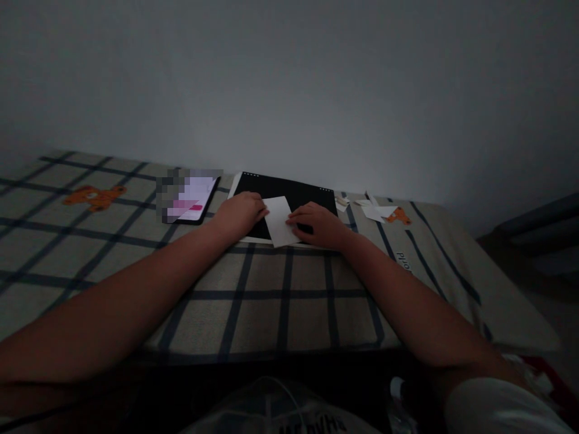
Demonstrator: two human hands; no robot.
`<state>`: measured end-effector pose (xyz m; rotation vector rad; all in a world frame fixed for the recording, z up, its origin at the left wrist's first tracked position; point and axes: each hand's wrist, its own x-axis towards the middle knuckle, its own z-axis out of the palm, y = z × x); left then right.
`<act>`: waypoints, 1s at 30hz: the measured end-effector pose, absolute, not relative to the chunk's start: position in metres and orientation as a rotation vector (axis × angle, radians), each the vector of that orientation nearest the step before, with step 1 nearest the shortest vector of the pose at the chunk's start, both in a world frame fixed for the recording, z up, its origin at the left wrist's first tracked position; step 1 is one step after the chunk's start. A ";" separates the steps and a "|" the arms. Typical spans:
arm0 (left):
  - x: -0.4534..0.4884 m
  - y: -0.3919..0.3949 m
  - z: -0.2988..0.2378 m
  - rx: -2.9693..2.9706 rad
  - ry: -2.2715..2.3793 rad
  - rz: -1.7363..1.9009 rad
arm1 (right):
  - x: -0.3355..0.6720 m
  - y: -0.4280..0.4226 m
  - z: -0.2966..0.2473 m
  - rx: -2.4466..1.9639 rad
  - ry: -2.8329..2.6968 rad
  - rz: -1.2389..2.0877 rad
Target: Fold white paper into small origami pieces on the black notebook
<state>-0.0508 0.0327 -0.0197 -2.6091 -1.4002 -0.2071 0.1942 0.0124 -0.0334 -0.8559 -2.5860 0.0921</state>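
Note:
A small white sheet of paper lies at a slant over a black notebook-like pad with white edges. My left hand has its fingers bent and its fingertips pinched at the paper's upper left edge. From the other side, my right hand grips the paper's right edge between thumb and fingers. Both wrists are low over the pad's near part. The left fingertips are partly hidden by the hand itself.
A tablet or large phone with a lit screen, partly pixelated, lies left of the pad. Folded white paper pieces sit to the right. The checked tablecloth reaches a grey wall behind. A transparent bottle shows below the table edge.

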 end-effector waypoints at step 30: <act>-0.047 0.008 0.007 -2.651 -1.526 0.108 | 0.194 0.012 -0.034 -0.868 -2.579 0.114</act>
